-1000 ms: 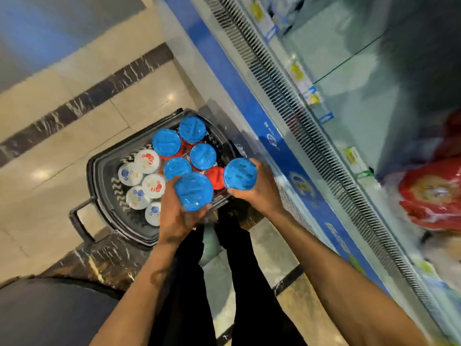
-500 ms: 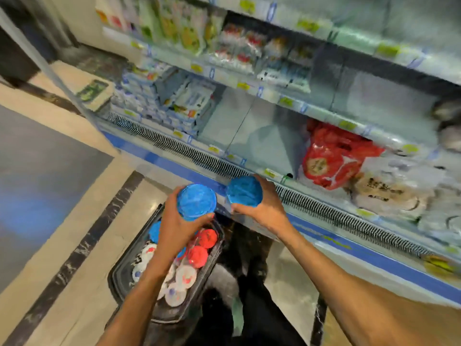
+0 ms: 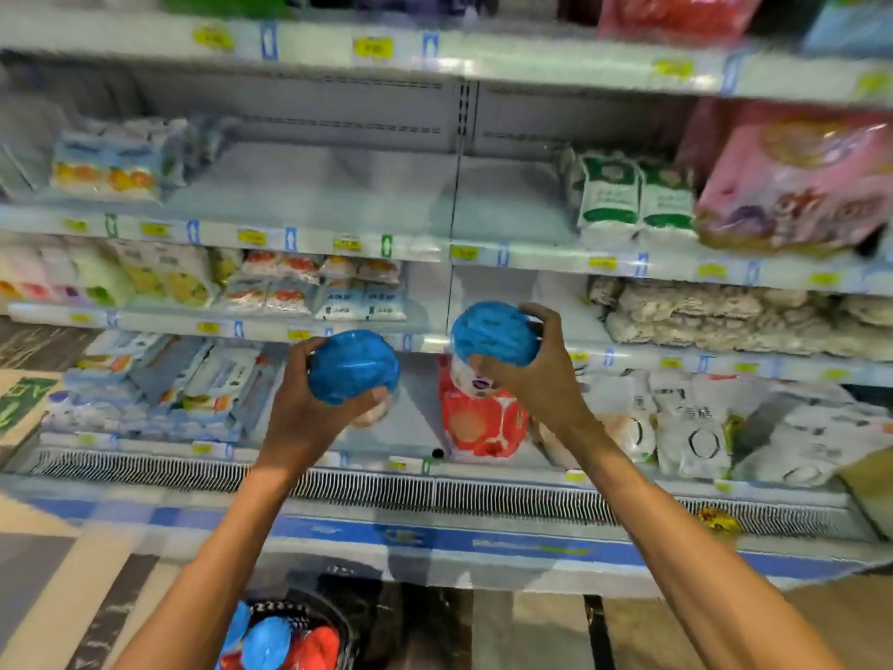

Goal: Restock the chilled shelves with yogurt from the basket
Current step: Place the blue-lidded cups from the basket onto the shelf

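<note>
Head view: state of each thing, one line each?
Left blue-lidded plastic yogurt cup: lid on, held, not yet shelved.
Right blue-lidded plastic yogurt cup: lid on, held, not yet shelved.
Left hand: grips the left cup.
Right hand: grips the right cup.
Black plastic basket: on floor, holds lidded cups.
White chilled shelves: partly stocked, bare gaps.

Basket [image 3: 290,605] cut off at the bottom edge; price tags [image 3: 372,46] blurred beyond reading.
</note>
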